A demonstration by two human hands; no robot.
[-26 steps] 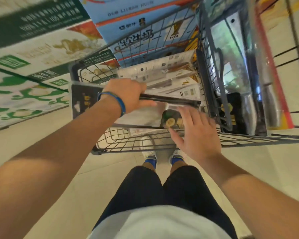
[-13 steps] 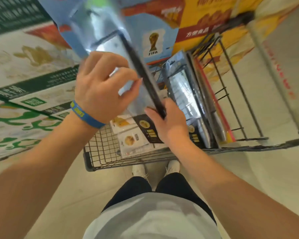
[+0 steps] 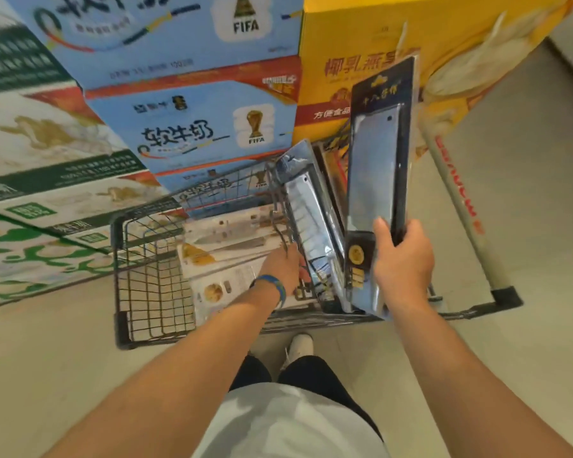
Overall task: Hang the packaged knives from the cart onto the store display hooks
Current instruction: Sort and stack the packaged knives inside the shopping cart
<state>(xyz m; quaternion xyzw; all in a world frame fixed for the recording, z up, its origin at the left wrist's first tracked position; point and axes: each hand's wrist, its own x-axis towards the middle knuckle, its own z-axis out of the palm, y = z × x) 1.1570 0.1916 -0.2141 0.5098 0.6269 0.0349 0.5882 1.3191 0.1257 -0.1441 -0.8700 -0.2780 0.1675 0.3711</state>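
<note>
Stacked drink cartons (image 3: 192,127) back the cart (image 3: 153,292), right hand (image 3: 402,259) gripping a packaged cleaver (image 3: 377,160) roughly upright above it, left hand (image 3: 283,267) inside it, hold unclear.

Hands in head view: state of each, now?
Left hand: down in the black wire cart, grip unclear; cannot tell.
Right hand: holding a dark-carded clear-plastic packaged cleaver.

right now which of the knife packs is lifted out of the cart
The dark-backed cleaver pack gripped in the right hand, raised above the cart. The others sit inside it: a silver pack on edge, pale packs flat.
</note>
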